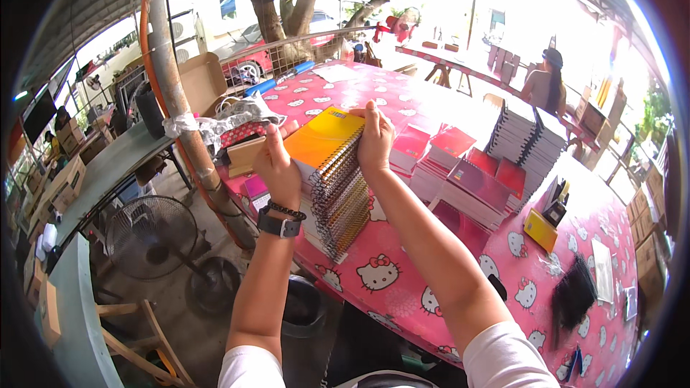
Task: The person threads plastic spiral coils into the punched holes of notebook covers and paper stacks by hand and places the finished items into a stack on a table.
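Spiral-bound notebooks (332,187), a thick stack with a yellow cover on top, sit at the near edge of the pink cartoon-print table (402,280), just left of centre. The left hand (277,165), at 9 o'clock of the stack, presses flat against its side, fingers together. The right hand (374,140), at 1 o'clock, curls over the far top corner, thumb and fingers clamped on the covers.

The stack looks heavy and stiff as a block, yet the glossy covers may slide over one another, and the wire coils could snag. Squeezing from two opposite sides, low down, seems the safest hold.

Red notebook piles (460,172) lie at 3 o'clock. The stack's bottom and far side are hidden, and the left fingertips cannot be seen. A floor fan (152,237) stands at 8 o'clock.
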`<act>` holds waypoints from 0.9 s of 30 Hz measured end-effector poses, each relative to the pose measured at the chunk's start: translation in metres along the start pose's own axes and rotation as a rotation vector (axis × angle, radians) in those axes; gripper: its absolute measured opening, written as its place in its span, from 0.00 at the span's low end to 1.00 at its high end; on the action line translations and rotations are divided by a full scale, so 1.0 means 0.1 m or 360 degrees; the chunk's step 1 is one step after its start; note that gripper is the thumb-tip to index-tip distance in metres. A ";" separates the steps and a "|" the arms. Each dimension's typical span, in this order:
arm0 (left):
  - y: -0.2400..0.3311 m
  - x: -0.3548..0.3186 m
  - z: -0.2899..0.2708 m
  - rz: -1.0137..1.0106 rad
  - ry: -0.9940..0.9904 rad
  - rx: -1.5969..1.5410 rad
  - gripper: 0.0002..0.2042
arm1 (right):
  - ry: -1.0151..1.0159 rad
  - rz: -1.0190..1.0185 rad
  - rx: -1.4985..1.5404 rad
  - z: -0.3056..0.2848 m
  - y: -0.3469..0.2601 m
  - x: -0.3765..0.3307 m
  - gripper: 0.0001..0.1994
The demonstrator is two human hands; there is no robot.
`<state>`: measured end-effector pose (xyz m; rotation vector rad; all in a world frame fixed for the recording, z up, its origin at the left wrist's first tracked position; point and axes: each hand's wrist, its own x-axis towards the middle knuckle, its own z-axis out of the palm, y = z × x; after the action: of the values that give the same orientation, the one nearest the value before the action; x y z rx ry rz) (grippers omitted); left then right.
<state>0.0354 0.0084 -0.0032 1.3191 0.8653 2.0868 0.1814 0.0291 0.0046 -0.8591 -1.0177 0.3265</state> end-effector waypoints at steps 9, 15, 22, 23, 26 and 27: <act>-0.07 0.02 0.02 0.0014 0.0144 -0.0252 0.32 | -0.0089 0.0008 -0.0197 -0.05 -0.05 -0.08 0.27; -0.26 -0.06 -0.11 -0.0393 0.0193 -0.0432 0.34 | -0.0027 0.0019 -0.0306 0.01 -0.04 -0.31 0.26; -0.86 0.04 -0.46 0.0399 -0.0066 0.1144 0.22 | -0.0055 -0.0144 -0.0358 -0.26 -0.07 -0.13 0.19; -0.92 0.00 -0.54 0.0590 -0.0156 0.1325 0.20 | -0.0013 -0.0252 -0.0429 -0.38 -0.12 -0.17 0.15; -0.69 -0.10 -1.13 0.0886 -0.0205 0.1307 0.19 | -0.0338 -0.0636 -0.0604 -1.09 -0.52 -0.09 0.12; -0.41 -0.31 -1.07 0.0421 -0.0162 0.0833 0.17 | -0.0528 -0.0769 -0.0688 -1.56 -0.69 -0.06 0.13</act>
<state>-0.0469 -0.0122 -0.0865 1.8794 1.3114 2.0352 0.3005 -0.0920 0.0151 -0.9252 -1.6007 -0.1787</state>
